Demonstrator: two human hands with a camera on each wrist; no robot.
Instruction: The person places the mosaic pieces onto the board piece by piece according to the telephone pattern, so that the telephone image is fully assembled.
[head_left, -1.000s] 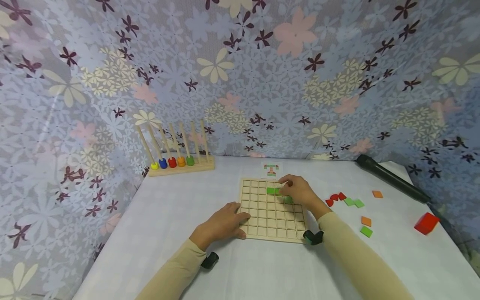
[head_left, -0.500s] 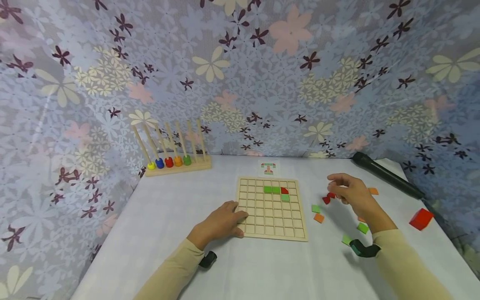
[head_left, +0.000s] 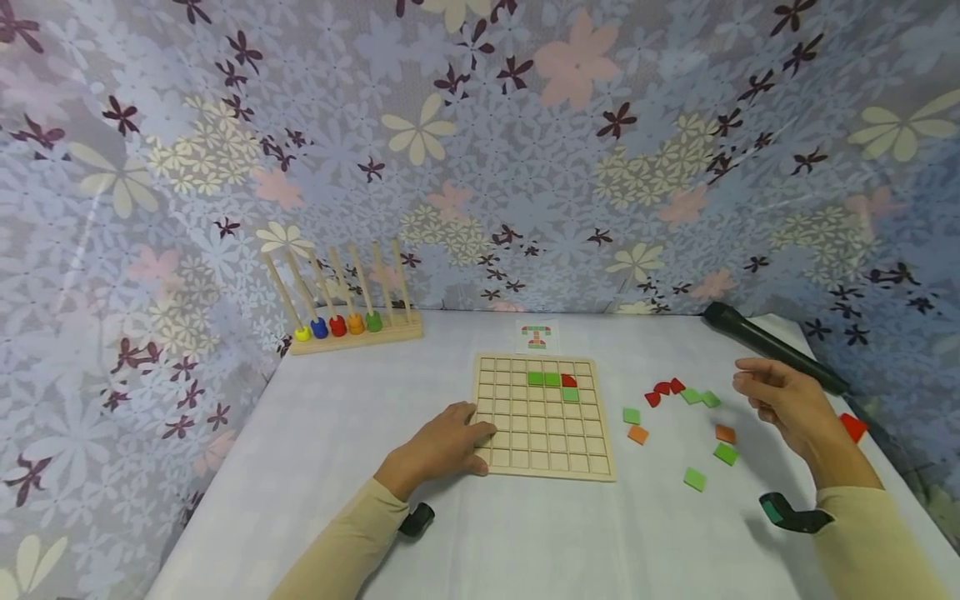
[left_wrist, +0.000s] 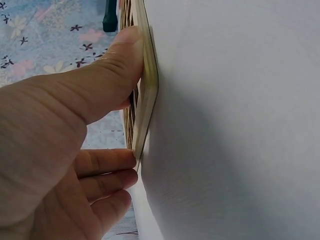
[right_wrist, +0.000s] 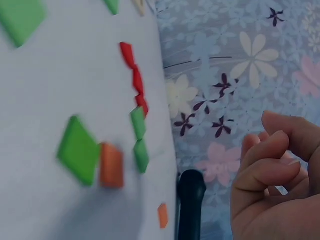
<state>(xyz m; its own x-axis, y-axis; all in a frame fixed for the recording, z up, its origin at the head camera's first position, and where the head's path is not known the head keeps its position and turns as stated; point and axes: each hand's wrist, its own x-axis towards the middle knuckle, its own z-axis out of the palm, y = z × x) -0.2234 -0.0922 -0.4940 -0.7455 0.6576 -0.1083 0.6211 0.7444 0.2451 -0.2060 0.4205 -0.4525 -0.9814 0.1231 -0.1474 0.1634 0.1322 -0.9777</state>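
Note:
The left hand [head_left: 438, 446] rests at the left edge of a wooden grid board [head_left: 525, 450]. In the left wrist view its thumb and fingertips [left_wrist: 127, 159] touch the board's edge. Two green square tiles [head_left: 543, 379], a red rounded tile [head_left: 569, 382] and a lighter green tile [head_left: 571, 395] sit in the board's upper cells. Over the table's right side, the right hand [head_left: 787, 408] hovers with loosely bent fingers and nothing visible between them. Left of it lie red rounded pieces [head_left: 662, 388], green tiles [head_left: 725, 454] and orange tiles [head_left: 725, 433]; one orange tile [right_wrist: 163, 215] is hidden by it in the head view.
A small card with a coloured pattern [head_left: 537, 337] lies behind the board. At the back left stands a wooden rack of pegs with coloured beads [head_left: 356, 334]. A dark rod [head_left: 776, 348] lies along the right edge, near a partly hidden red block [head_left: 852, 427].
My right hand has left the board and moved right, past the loose tiles. The red rounded tile beside the green ones is now uncovered. My left hand has stayed at the board's edge.

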